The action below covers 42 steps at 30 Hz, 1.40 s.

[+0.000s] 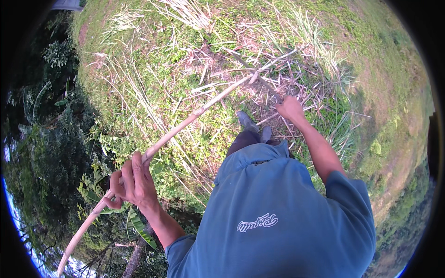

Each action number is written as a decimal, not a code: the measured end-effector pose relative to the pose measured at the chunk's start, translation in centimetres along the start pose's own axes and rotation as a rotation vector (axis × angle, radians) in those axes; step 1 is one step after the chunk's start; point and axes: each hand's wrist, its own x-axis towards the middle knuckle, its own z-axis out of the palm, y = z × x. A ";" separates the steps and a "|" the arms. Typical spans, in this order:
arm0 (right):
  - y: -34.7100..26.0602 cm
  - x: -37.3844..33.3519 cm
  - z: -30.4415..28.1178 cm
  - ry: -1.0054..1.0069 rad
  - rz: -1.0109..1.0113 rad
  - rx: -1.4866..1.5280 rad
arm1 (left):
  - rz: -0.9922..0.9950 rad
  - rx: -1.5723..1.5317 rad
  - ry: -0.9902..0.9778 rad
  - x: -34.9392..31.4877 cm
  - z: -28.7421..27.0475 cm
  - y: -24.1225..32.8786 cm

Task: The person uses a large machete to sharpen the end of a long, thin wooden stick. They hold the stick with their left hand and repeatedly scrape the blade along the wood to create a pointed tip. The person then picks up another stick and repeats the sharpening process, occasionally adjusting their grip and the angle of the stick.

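A long, pale cane stalk (199,111) runs on a slant from the lower left to the middle of the head view. My left hand (133,183) grips it, fingers curled around its lower part. My right hand (291,109) is closed on a machete (269,86) with a dark, narrow blade pointing up and left. The blade crosses the stalk near its far end, beside a short stub; whether it touches the stalk I cannot tell. Beyond the crossing, the thinner tip of the stalk reaches up to the right. The machete's handle is mostly hidden in my fist.
Cut stalks and dry strips (306,99) litter the grass around my boots (248,121). A pile of pale stalks (187,14) lies at the far side, and long leaves (320,46) lie at the right. Dark bushes (46,162) border the grass on the left.
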 end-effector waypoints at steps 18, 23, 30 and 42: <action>-11.2 -8.2 -0.4 -0.139 0.005 1.509 | -0.257 -0.124 0.613 -6.6 -2.3 0.5; -13.8 -4.9 2.4 -0.192 0.072 1.750 | -0.484 -1.209 0.886 -5.5 -1.8 1.7; -16.6 -8.9 5.1 -0.060 0.067 1.082 | -1.110 -2.432 0.628 -3.5 -0.4 -3.0; -17.7 -21.3 2.2 -0.005 -0.318 0.096 | -1.057 -2.544 0.580 -4.0 3.4 -5.9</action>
